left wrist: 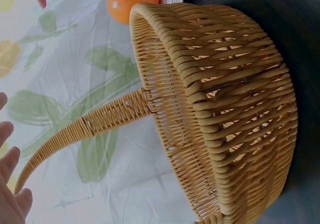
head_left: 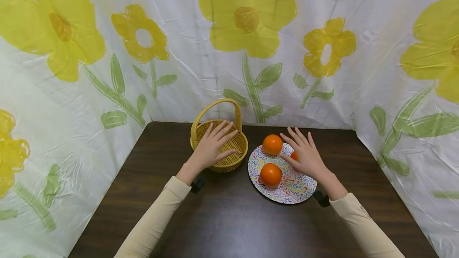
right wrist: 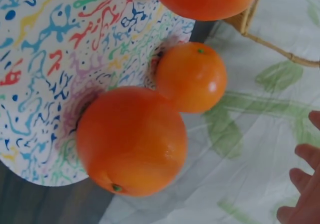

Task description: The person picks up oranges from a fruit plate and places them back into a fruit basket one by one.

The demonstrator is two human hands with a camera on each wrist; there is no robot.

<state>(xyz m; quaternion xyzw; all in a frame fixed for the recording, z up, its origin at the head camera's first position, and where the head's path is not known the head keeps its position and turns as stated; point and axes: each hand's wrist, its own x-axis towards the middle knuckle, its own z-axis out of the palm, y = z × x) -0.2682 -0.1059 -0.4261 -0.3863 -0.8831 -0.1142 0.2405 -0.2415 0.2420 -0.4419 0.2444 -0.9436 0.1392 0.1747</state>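
Note:
My left hand (head_left: 211, 148) hovers over the yellow wicker basket (head_left: 239, 150), fingers spread and holding nothing. In the left wrist view the basket (left wrist: 245, 94) shows its woven side and arched handle (left wrist: 115, 115), with the fingertips at the left edge. My right hand (head_left: 305, 154) is spread above the right part of a round plate (head_left: 297, 192) with a colourful squiggle pattern. Three oranges lie on it: one at the back (head_left: 272, 144), one at the front (head_left: 271, 175) and one (head_left: 294, 156) partly hidden behind the right hand. In the right wrist view, the nearest orange (right wrist: 132, 141) looks largest.
The dark wooden table (head_left: 229, 218) carries the basket and plate side by side towards its back edge. White curtains (head_left: 179, 86) with yellow flowers hang behind and along both sides. The basket handle stands upright above its rim.

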